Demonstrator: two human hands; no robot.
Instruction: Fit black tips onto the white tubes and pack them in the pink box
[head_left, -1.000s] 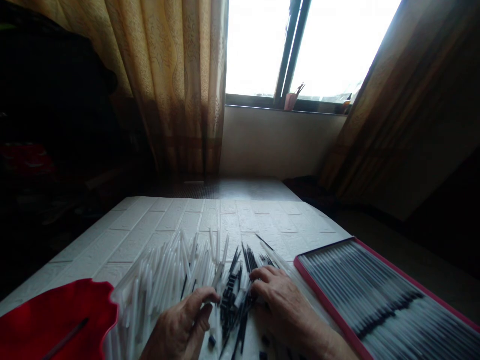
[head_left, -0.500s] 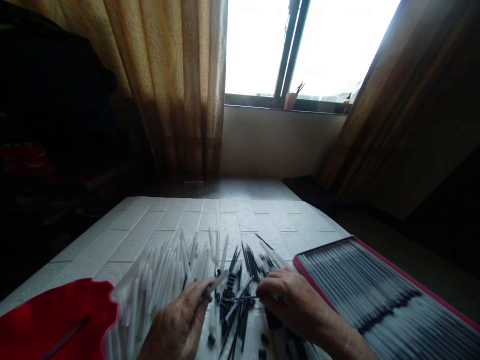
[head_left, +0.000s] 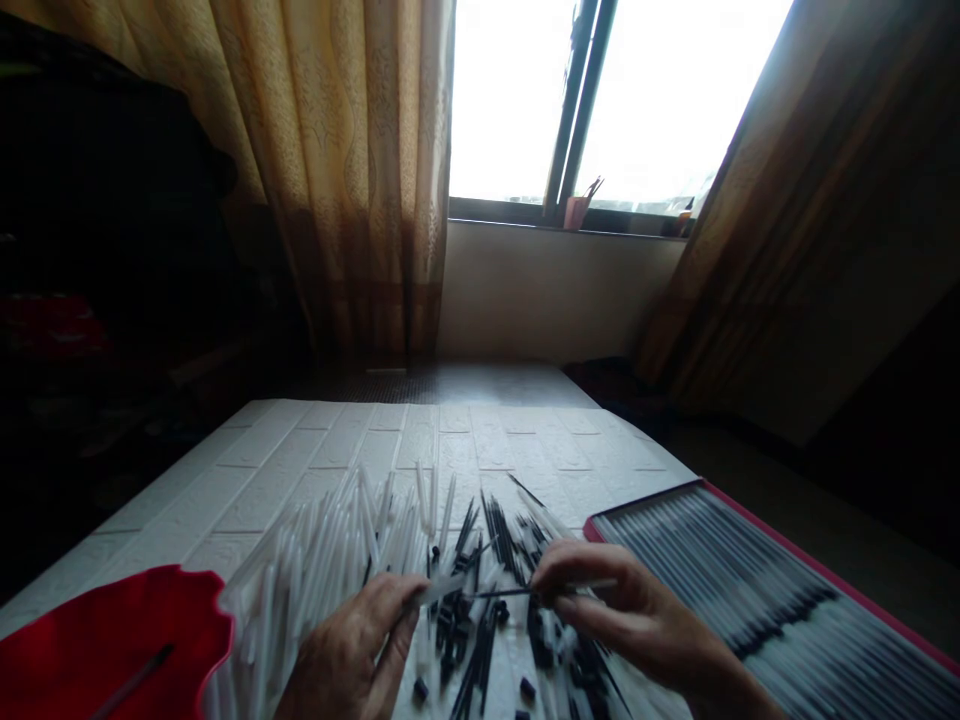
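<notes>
The person's left hand [head_left: 360, 640] has a narrow grip on a short clear tube [head_left: 442, 589], pinched between thumb and fingers and pointing toward the middle. Facing it, the right hand [head_left: 626, 605] pinches a thin dark rod [head_left: 501, 593], its grip also nearly closed; the rod reaches left toward the tube, but blur hides whether the two touch. Both are held above a white, brick-patterned surface [head_left: 292, 450]. Beneath and between the hands lie loose dark rods [head_left: 499, 530] and small black caps [head_left: 527, 688], jumbled together. A heap of clear tubes [head_left: 307, 560] spreads beyond and to the left of the left hand. Beside that heap, at the left edge of the view, sits a red bowl [head_left: 184, 610] with a wavy rim and one slender item [head_left: 133, 682] inside. On the right, a pink-rimmed tray [head_left: 817, 573] holds slim pieces [head_left: 697, 560] in close rows, dark bands crossing their middle.
</notes>
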